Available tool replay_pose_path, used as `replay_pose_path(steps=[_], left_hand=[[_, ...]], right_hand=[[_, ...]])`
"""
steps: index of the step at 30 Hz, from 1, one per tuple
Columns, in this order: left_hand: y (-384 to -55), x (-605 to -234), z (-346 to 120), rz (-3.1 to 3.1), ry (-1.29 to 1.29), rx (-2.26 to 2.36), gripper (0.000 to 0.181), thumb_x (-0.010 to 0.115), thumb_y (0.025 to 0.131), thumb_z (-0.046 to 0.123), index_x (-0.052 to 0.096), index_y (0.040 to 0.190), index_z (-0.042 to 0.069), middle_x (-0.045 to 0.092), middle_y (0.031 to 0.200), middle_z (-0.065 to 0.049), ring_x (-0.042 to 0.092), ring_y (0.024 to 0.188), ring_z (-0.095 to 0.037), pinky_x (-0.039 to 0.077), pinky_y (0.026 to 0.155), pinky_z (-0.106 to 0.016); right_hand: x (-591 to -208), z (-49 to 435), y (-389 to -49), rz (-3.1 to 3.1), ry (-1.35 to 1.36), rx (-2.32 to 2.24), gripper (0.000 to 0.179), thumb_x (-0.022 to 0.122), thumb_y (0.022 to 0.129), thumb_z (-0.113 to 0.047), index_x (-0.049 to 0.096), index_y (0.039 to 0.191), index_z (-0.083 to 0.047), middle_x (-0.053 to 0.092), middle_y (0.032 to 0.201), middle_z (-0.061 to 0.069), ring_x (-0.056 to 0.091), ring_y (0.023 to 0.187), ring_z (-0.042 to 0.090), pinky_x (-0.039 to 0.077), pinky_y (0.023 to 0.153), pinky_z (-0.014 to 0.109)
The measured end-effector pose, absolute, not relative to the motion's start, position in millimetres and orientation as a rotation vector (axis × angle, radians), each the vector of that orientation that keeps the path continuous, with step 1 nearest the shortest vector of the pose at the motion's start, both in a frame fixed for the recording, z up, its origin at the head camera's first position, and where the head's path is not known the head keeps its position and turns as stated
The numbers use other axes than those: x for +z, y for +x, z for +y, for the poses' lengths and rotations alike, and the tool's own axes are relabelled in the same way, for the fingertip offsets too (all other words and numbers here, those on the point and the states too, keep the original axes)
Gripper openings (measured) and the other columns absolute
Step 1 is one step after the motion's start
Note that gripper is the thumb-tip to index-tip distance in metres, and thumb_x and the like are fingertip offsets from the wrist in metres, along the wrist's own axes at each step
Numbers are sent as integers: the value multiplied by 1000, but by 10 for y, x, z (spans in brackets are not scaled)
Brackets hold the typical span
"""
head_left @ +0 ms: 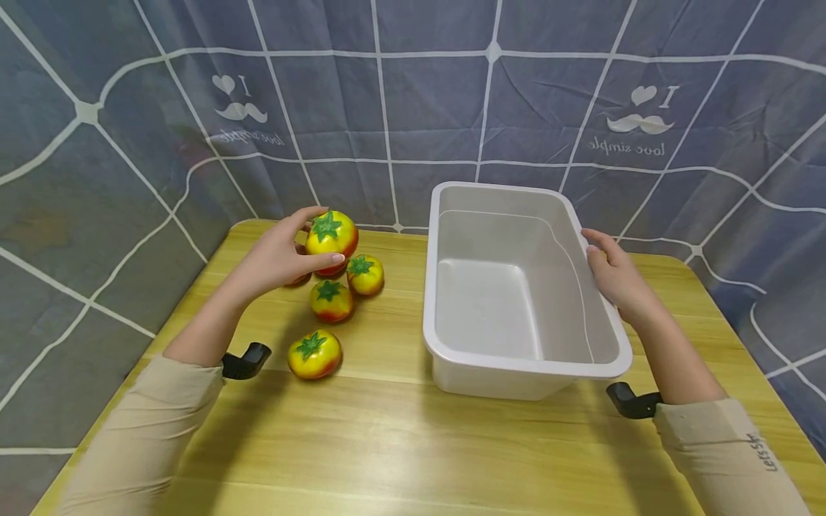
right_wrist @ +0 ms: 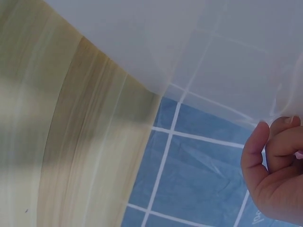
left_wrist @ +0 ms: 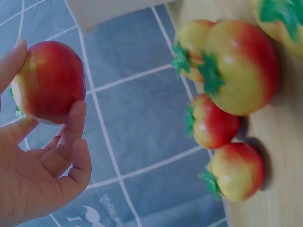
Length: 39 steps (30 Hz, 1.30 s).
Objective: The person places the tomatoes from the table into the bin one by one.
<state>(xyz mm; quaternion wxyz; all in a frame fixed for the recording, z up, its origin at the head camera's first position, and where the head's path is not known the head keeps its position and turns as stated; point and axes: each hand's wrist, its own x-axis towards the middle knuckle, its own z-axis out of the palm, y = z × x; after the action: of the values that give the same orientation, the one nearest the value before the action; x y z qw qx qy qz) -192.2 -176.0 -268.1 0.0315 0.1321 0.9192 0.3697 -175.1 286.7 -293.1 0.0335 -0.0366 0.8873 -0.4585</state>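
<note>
My left hand (head_left: pixel 279 252) pinches a red and yellow artificial tomato (head_left: pixel 338 235) with a green star-shaped calyx. The left wrist view shows this tomato (left_wrist: pixel 53 82) held between thumb and fingers, off the table. Several similar tomatoes lie on the table near it, among them a nearer tomato (head_left: pixel 314 355), a middle tomato (head_left: pixel 332 301) and a small tomato (head_left: pixel 366 275); one is mostly hidden behind the left hand. On the other side, my right hand (head_left: pixel 621 281) grips the right rim of a light grey plastic bin (head_left: pixel 525 367). Nothing lies inside the bin.
The light wood table (head_left: pixel 361 444) carries everything. A grey-blue curtain (head_left: pixel 426 107) with white lines hangs close behind it and along both sides. A black wrist mount (head_left: pixel 247 361) juts from the left forearm, another mount (head_left: pixel 632 401) from the right.
</note>
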Motion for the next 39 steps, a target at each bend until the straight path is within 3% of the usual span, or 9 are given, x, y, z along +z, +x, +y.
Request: replay_pose_path(steps=[9, 18, 27, 35, 39], left_hand=[[-1958, -2584, -1537, 2823, 482, 1136, 79, 72, 79, 42, 33, 143, 18, 46, 128, -16, 57, 100, -34, 49, 81, -44], [-1975, -2540, -1256, 2743, 522, 1254, 79, 73, 77, 44, 36, 143, 24, 44, 132, -10, 54, 108, -30, 51, 80, -41], [-1967, -2542, -945, 2710, 639, 1283, 76, 75, 76, 43, 40, 141, 26, 46, 130, -6, 54, 104, -23, 50, 85, -36], [-1947, -2561, -655, 2644, 739, 1316, 75, 75, 76, 40, 41, 140, 22, 48, 119, -6, 53, 98, -22, 51, 78, -30], [-1940, -2578, -564, 2612, 743, 1338, 75, 76, 75, 41, 41, 140, 24, 47, 120, -6, 56, 94, -22, 51, 77, -30]], right_hand=[[-2937, 2850, -1752, 2718, -88, -1460, 54, 17, 102, -30, 10, 149, -5, 29, 138, 32, 44, 113, 42, 46, 65, 14], [-2933, 2865, -1745, 2717, -117, -1438, 54, 15, 102, -29, 8, 148, -2, 28, 138, 33, 43, 114, 43, 45, 66, 13], [-2940, 2841, -1761, 2705, -108, -1447, 54, 15, 102, -28, 7, 149, -3, 28, 138, 32, 42, 115, 42, 44, 68, 13], [-2933, 2812, -1738, 2742, -77, -1434, 53, 15, 102, -28, 9, 148, -2, 28, 139, 33, 41, 117, 42, 43, 79, 26], [-2936, 2788, -1737, 2781, -68, -1435, 53, 16, 102, -27, 12, 148, -1, 26, 141, 32, 40, 117, 44, 41, 89, 45]])
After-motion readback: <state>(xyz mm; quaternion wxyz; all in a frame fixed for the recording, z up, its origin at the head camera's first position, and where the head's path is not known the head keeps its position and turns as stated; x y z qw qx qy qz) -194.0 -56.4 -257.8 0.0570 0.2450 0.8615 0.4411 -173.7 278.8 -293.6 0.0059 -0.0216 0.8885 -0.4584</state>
